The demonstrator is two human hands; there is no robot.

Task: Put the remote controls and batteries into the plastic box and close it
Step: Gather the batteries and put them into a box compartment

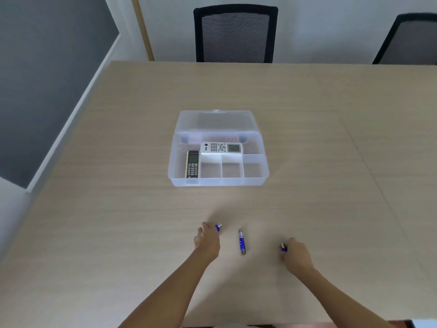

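Observation:
A clear plastic box point(264, 178) stands open in the middle of the table, its lid point(216, 120) tipped back. A white remote point(221, 147) lies in the long rear compartment and a dark remote point(192, 164) in the left one. Three blue batteries are on the table near me. My left hand point(208, 241) is closed around the left battery point(218, 227), whose tip sticks out. A second battery point(242, 241) lies loose between my hands. My right hand point(296, 255) pinches the right battery point(283, 247).
The box has three small front compartments point(231, 170) with nothing in them. Two black mesh chairs point(235, 34) stand behind the table's far edge. The table's left edge point(78, 119) runs along a grey wall.

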